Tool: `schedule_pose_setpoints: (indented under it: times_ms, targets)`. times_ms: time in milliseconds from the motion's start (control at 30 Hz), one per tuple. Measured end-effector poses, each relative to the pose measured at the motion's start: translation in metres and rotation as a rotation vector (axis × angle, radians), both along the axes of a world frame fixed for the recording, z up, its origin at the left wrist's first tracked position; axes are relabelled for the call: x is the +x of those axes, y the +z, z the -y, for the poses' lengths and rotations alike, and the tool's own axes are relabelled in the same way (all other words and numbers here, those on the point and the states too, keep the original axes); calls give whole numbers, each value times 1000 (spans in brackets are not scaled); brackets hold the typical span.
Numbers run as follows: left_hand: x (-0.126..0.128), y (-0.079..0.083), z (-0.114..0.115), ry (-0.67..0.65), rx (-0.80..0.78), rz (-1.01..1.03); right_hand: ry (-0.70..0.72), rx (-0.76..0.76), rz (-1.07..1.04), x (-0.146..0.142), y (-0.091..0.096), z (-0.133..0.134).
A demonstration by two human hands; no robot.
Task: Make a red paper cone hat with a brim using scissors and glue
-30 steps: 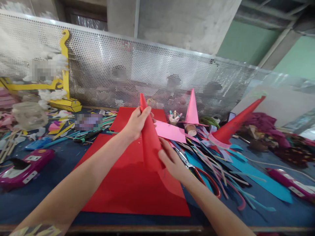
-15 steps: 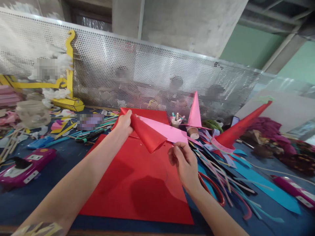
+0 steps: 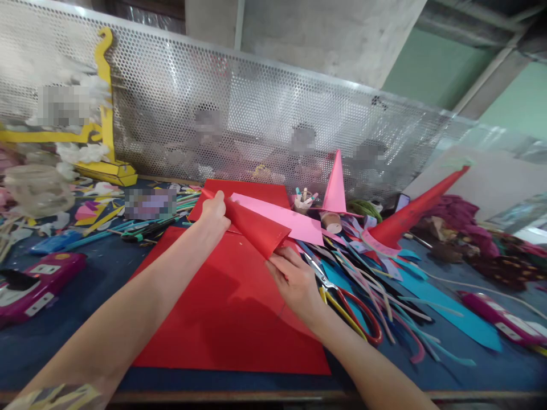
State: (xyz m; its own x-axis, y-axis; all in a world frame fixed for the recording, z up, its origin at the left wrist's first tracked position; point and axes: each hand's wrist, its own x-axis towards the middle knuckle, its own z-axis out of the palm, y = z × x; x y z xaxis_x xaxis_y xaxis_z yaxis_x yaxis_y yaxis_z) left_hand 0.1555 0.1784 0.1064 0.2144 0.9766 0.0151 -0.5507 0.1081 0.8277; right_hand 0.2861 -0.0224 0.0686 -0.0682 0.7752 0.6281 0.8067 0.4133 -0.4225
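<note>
A red paper cone (image 3: 258,228) lies tilted between my hands, its wide mouth toward the right. My left hand (image 3: 214,215) pinches it near the narrow end. At the wide end, my right hand (image 3: 294,279) has its thumb and fingers closed on the cone's lower rim. Beneath them is a large sheet of red paper (image 3: 213,319), and a strip of pink paper (image 3: 294,221) rests behind the cone. Just right of my right hand lie scissors (image 3: 329,285) with red and yellow handles.
A pink cone hat (image 3: 337,185) and a finished-looking red cone hat (image 3: 414,213) stand at the right. Pipe cleaners (image 3: 380,285) spread beside the scissors. Purple power strips (image 3: 43,285) sit at both sides. A perforated metal screen (image 3: 256,114) runs along the back.
My right hand has moved left and forward and taken hold of the cone's wide rim. The scissors now show more fully. My left hand keeps its grip; the view has shifted slightly.
</note>
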Motion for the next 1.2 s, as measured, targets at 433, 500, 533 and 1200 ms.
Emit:
schedule_pose_setpoints:
  times_ms: [433, 500, 533, 1200]
  targets:
    - [4, 35, 100, -198, 484, -64, -432, -277, 295, 98, -17, 86]
    - [3, 33, 112, -242, 589, -144, -459, -310, 364, 105, -27, 97]
    - [2, 32, 116, -245, 631, -174, -472, -327, 388, 107, -31, 101]
    - [-2, 11, 127, -141, 969, -407, -464, -654, -506, 90, 2, 132]
